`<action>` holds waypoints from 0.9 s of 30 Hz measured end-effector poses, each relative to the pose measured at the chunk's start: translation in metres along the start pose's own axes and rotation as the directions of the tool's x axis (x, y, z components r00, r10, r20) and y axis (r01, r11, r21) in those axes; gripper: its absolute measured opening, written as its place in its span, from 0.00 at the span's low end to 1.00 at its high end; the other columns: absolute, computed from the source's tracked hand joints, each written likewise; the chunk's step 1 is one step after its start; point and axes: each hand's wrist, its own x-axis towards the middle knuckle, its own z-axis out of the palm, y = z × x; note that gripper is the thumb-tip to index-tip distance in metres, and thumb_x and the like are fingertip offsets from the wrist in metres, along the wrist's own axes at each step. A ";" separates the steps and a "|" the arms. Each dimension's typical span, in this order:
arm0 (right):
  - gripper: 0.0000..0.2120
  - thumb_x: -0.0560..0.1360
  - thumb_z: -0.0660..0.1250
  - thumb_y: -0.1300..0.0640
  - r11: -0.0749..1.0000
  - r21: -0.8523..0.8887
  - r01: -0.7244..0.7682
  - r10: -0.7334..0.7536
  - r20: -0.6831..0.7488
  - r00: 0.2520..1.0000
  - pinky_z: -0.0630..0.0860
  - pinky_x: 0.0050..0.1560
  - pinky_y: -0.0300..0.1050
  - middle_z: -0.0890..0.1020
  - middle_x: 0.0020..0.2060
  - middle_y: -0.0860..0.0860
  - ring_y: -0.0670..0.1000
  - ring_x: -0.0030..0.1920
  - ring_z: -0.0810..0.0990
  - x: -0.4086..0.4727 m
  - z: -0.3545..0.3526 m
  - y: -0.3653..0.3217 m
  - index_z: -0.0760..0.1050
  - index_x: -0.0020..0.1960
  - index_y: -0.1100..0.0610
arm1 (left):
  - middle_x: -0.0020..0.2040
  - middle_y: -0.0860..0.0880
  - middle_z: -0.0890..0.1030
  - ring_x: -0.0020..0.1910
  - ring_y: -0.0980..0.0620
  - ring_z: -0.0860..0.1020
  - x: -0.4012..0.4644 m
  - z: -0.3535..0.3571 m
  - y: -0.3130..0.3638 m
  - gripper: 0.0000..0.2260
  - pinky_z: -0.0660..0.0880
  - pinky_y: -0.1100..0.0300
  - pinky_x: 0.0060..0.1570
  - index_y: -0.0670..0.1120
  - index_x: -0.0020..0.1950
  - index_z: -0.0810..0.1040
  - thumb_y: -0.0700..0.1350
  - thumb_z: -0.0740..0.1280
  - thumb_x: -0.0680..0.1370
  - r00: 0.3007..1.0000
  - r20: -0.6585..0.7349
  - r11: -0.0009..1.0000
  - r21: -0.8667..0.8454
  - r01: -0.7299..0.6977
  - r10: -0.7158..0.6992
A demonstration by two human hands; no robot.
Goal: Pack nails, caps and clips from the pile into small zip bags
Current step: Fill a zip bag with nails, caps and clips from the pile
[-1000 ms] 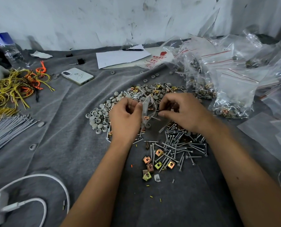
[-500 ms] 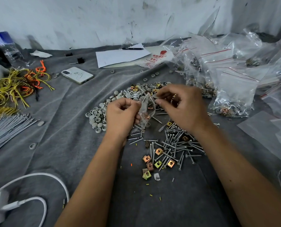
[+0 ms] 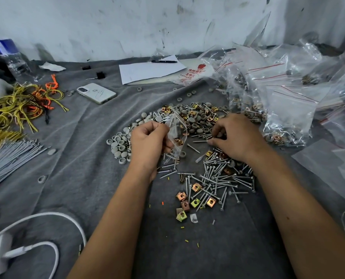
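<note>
A small zip bag is gripped in the curled fingers of the left hand, its mouth turned up and away from the wrist; a few clips can be seen through the plastic. The right hand is lowered onto the pile just to the right of the bag, apart from it, with fingertips bent down among grey caps and nails; whether anything is pinched cannot be told. Between the two hands a narrow strip of grey cloth is left bare, crossed by a single loose nail. Behind the grip the pile's far edge is reached by more caps and brass clips, which also lie scattered nearer the person, below the right wrist. Right of the right hand, filled bags are heaped close against the pile. Left of the bag-holding hand, open cloth runs out to a phone, coloured wires and grey ties.
</note>
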 end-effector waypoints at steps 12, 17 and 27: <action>0.18 0.73 0.76 0.43 0.983 -0.114 -0.141 0.146 0.038 0.989 0.74 0.63 0.53 0.76 0.57 0.55 0.58 0.61 0.73 0.002 0.000 -0.001 0.81 0.55 0.54 | 0.28 0.45 0.78 0.26 0.52 0.74 -0.002 0.001 0.000 0.11 0.72 0.63 0.26 0.41 0.38 0.77 0.36 0.65 0.80 0.999 0.042 0.999 0.045 0.001 -0.003; 0.15 0.79 0.70 0.46 0.981 -0.152 -0.120 0.123 0.004 0.992 0.75 0.63 0.54 0.79 0.55 0.59 0.59 0.59 0.75 0.004 0.004 0.000 0.84 0.54 0.57 | 0.30 0.43 0.78 0.26 0.52 0.74 -0.003 0.002 0.000 0.10 0.72 0.63 0.26 0.39 0.39 0.78 0.35 0.66 0.80 0.999 0.045 0.999 0.039 0.003 -0.005; 0.06 0.81 0.70 0.57 0.877 0.362 0.316 -0.180 -0.362 0.915 0.74 0.44 0.32 0.83 0.42 0.47 0.40 0.41 0.79 -0.003 0.002 -0.021 0.84 0.53 0.58 | 0.27 0.44 0.78 0.23 0.53 0.73 -0.007 0.009 0.001 0.09 0.71 0.64 0.24 0.39 0.40 0.79 0.35 0.66 0.80 0.999 0.037 0.994 0.103 -0.030 0.027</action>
